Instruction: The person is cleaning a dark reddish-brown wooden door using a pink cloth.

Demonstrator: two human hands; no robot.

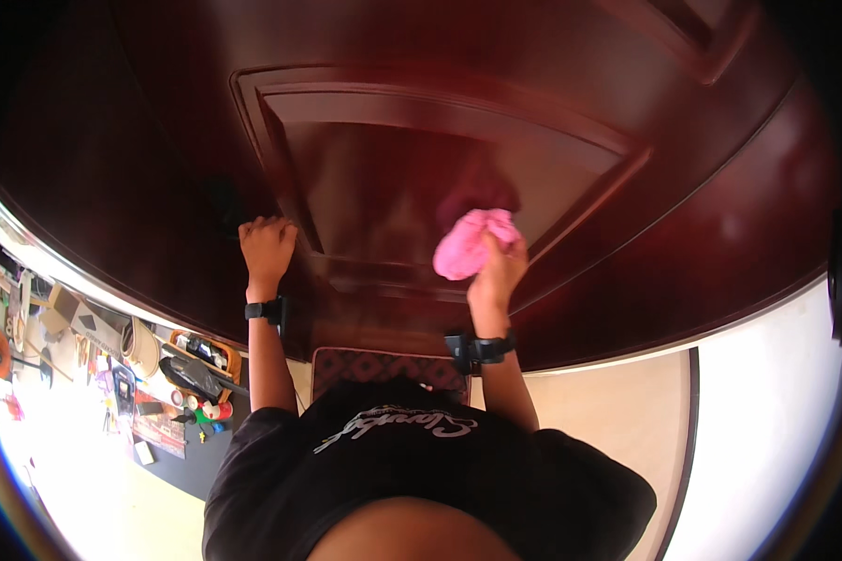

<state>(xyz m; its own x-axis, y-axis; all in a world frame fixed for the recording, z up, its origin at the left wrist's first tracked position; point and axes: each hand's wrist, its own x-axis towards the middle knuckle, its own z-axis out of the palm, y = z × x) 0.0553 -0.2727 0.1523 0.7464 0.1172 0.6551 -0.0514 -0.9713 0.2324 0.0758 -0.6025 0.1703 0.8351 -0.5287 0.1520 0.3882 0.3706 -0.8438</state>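
Note:
A glossy dark red wooden panelled door (393,175) fills the upper part of the view. Bunched in my right hand (502,270) is a pink cloth (463,245), close to the lower right of the door's recessed panel; the glossy surface mirrors its colour. Whether the cloth touches the wood is not plain. My left hand (266,249) is at the left of the panel's moulding, its fingers curled and knuckles up. A dark shape (228,203), perhaps a handle, shows faintly beside it. What lies under those fingers is hidden.
At the lower left, a wicker basket (235,365), a cardboard box (59,308) and several small items crowd a dark surface (193,463). A patterned red mat (386,365) lies by the door's foot. A white wall (751,421) stands at the right.

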